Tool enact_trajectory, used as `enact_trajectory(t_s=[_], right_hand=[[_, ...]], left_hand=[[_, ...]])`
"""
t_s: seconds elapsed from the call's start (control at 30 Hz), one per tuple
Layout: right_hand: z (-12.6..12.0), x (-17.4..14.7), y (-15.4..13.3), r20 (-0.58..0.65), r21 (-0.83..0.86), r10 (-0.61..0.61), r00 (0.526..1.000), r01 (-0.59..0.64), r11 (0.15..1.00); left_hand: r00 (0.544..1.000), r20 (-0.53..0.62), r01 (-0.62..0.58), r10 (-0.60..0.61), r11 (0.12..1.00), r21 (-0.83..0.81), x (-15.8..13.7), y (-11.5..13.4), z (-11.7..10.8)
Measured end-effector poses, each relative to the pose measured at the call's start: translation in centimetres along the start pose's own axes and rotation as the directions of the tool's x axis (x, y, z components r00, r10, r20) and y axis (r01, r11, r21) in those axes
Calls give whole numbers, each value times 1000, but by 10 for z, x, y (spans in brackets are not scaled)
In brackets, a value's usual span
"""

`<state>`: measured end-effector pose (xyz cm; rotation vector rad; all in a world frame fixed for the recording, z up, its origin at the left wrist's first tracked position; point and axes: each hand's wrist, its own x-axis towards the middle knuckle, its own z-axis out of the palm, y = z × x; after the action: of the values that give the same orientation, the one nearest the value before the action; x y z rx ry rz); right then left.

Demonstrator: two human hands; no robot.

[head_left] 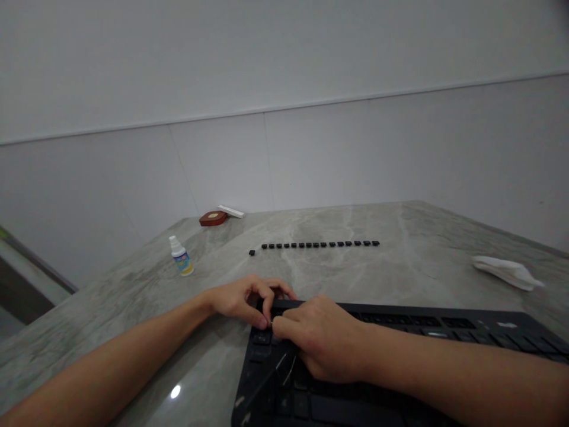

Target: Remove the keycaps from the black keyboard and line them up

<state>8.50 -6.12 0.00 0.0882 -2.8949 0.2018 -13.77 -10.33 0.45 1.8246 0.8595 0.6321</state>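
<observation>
A black keyboard (377, 409) lies in front of me, with open key slots along its top row. My left hand (246, 299) is at its upper left corner, thumb and index finger pinched together over the keys; what they hold, if anything, is hidden. Close beside it, my right hand (326, 341) is closed around a long black-handled tool (267, 379) that slants down to the left across the keyboard. A thin, pale tip shows between the two hands; the tool's exact kind is unclear. Beyond the keyboard, several small black keycaps (315, 244) form a row, with one keycap (252, 252) slightly apart at its left end.
On the grey marble-patterned table (213, 379), a small white-capped spray bottle (182, 258) stands at left. A brown case (213, 218) and a white strip (232, 211) lie near the wall. At right is a folded white cloth or tissue (507, 271).
</observation>
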Motion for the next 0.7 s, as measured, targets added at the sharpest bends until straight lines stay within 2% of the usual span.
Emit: enact_trajectory(t_s=[0.33, 0.47, 0.6, 0.7], right_hand=[[3, -1, 1, -59, 22, 14, 998, -13, 1000], [5, 0, 2, -160, 93, 11, 987, 4, 996], [3, -1, 2, -294, 134, 5, 956, 36, 990], [1, -2, 2, -342, 204, 35, 939, 38, 978]], left_hand=[[1000, 3, -20, 20, 1000, -24, 1, -2, 0], [1000, 1, -19, 19, 1000, -11, 1, -2, 1], [999, -28, -17, 19, 999, 44, 1, -5, 1], [999, -45, -26, 29, 998, 58, 2, -8, 2]])
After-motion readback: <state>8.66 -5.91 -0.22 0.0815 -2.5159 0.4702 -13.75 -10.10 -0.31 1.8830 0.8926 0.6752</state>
